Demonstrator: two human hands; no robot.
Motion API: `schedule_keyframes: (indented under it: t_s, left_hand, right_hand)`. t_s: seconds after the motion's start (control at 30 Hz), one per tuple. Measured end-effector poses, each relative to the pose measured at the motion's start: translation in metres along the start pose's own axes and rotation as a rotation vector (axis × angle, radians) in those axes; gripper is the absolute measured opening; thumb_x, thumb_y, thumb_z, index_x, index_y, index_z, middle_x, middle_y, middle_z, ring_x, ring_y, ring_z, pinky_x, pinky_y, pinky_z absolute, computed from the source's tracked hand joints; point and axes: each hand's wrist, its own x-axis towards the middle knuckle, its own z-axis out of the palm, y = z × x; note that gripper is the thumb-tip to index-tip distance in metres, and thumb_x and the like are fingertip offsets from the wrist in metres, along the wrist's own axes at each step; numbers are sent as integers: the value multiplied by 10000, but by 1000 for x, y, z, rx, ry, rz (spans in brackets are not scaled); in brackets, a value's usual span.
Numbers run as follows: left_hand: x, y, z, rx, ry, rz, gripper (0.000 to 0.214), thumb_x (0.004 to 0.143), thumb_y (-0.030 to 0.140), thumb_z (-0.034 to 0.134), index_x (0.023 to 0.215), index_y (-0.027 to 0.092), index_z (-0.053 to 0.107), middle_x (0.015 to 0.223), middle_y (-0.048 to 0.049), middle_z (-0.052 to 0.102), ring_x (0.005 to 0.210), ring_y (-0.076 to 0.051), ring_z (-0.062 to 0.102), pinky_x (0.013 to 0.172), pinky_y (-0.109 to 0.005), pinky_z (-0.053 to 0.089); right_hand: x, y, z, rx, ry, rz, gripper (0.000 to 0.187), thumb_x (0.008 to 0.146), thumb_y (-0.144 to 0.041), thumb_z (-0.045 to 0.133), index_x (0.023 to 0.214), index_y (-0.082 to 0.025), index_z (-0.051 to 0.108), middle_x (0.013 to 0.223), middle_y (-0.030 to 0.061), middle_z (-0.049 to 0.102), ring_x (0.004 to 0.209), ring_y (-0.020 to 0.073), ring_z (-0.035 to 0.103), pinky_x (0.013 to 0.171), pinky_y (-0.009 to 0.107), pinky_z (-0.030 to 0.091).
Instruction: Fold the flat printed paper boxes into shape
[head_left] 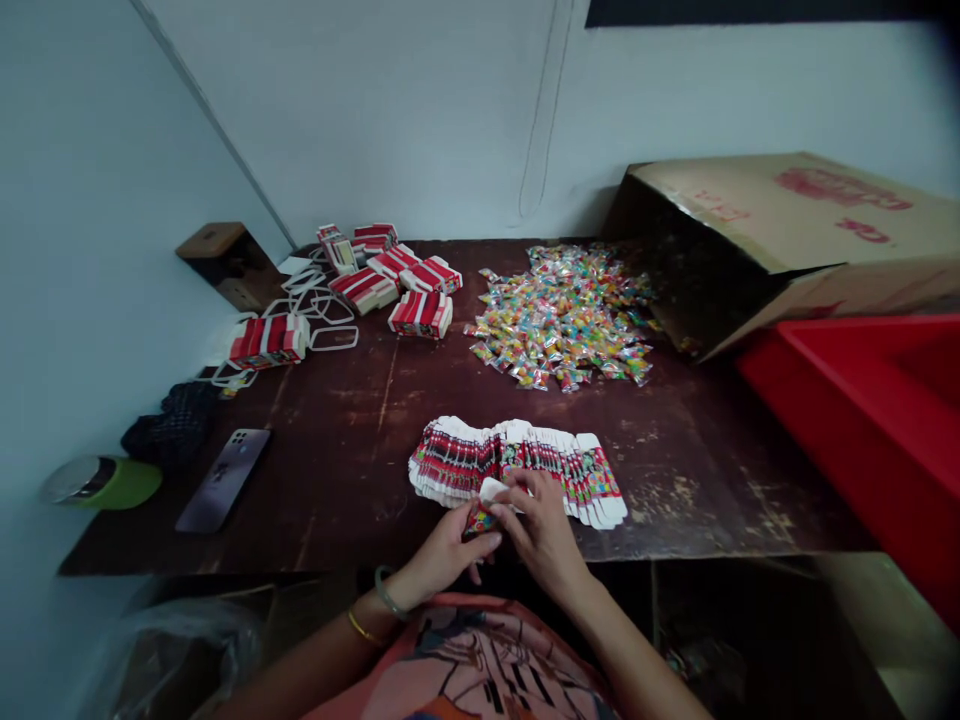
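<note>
Here, a small flat carton [484, 505] is sitting at the near edge of the table [352, 450], pinched between both hands: the left hand [446, 555] is gripping its lower, coloured end with thumb and fingers pressed together, while the right hand [540, 530] is pinching its white flap from above. Much of the carton is hiding behind the fingers, so its print is hard to make out. Just behind it, touching the right hand's fingertips, a fanned stack of flat cartons [517, 465] is lying in a row. Farther back, a heap of wrapped candies [562, 315] is spilling from a tipped cardboard box [780, 235], whose right side is running out of view. A red bin [870, 420] is standing at the right, also cut off. At the back left, folded red boxes [390, 285] are lying among white bands [315, 305]. A phone [223, 480] is lying face down at the left, near a dark cloth [169, 425] and a green jar [105, 482], blurred at the picture's edge.
</note>
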Motion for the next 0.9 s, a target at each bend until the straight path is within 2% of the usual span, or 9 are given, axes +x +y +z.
schedule_keyframes:
  t_s: [0.13, 0.2, 0.3, 0.4, 0.47, 0.6, 0.7, 0.8, 0.9]
  left_hand:
    - [-9, -1, 0, 17, -33, 17, 525, 802, 536, 607, 1142, 137, 563, 827, -19, 519, 744, -152, 522, 473, -200, 480]
    - [-12, -3, 2, 6, -33, 13, 572, 794, 586, 588, 1154, 143, 570, 856, -25, 516, 754, -159, 523, 474, -215, 489]
    - [-13, -6, 4, -46, 14, 11, 617, 794, 649, 540, 1144, 143, 584, 850, -31, 538, 737, -164, 534, 468, -230, 494]
    - [-12, -5, 3, -110, 96, 15, 614, 838, 674, 431, 1011, 119, 627, 770, -38, 577, 696, -170, 558, 465, -235, 486]
    - [-12, -3, 2, -152, 92, 15, 584, 855, 648, 427, 960, 112, 634, 736, -47, 607, 678, -176, 577, 454, -226, 467]
    - [-13, 0, 0, -162, 52, 41, 570, 851, 627, 458, 993, 105, 635, 770, -65, 641, 696, -185, 595, 466, -225, 467]
    - [-15, 2, -1, -80, 22, 70, 573, 865, 610, 439, 1079, 113, 630, 826, -67, 633, 722, -178, 578, 478, -220, 466]
    - [-15, 5, -5, 67, 7, 125, 492, 851, 520, 508, 1134, 136, 627, 903, -64, 629, 736, -166, 538, 493, -211, 439]
    - [-14, 8, -10, 179, 19, 169, 435, 808, 400, 579, 1166, 155, 617, 1034, -74, 638, 829, -186, 540, 627, -251, 464]
  right_hand:
    - [-6, -2, 2, 167, -32, 82, 105, 891, -282, 592, 851, -269, 688, 1027, 45, 564, 991, 225, 504, 882, 380, 376]
    - [-8, -3, 6, 248, 46, 152, 50, 848, -295, 648, 833, -250, 665, 988, 41, 563, 975, 220, 513, 867, 356, 394]
    - [-12, -8, 13, 376, 152, 250, 156, 813, -343, 673, 825, -221, 577, 868, 20, 559, 848, 196, 518, 772, 311, 420]
    - [-18, -16, 15, 714, 86, 391, 241, 859, -463, 589, 920, -235, 542, 796, -7, 539, 696, 158, 510, 629, 268, 432]
    - [-21, -19, 12, 990, 39, 523, 302, 873, -510, 552, 1026, -250, 544, 763, -20, 539, 629, 139, 519, 574, 250, 441]
    - [-18, -17, 3, 1330, -152, 706, 350, 706, -331, 783, 987, -218, 609, 834, -20, 596, 561, 69, 527, 542, 191, 465]
    - [-12, -8, 2, 1371, -277, 725, 349, 636, -225, 821, 928, -193, 635, 826, -11, 627, 562, 65, 549, 481, 152, 455]
    - [-4, -1, 2, 1328, -375, 724, 333, 606, -191, 820, 896, -190, 657, 754, -23, 626, 570, 70, 548, 463, 138, 455]
    - [5, -3, -5, 1122, -455, 587, 323, 636, -217, 796, 940, -212, 687, 839, -14, 640, 602, 74, 549, 494, 162, 476]
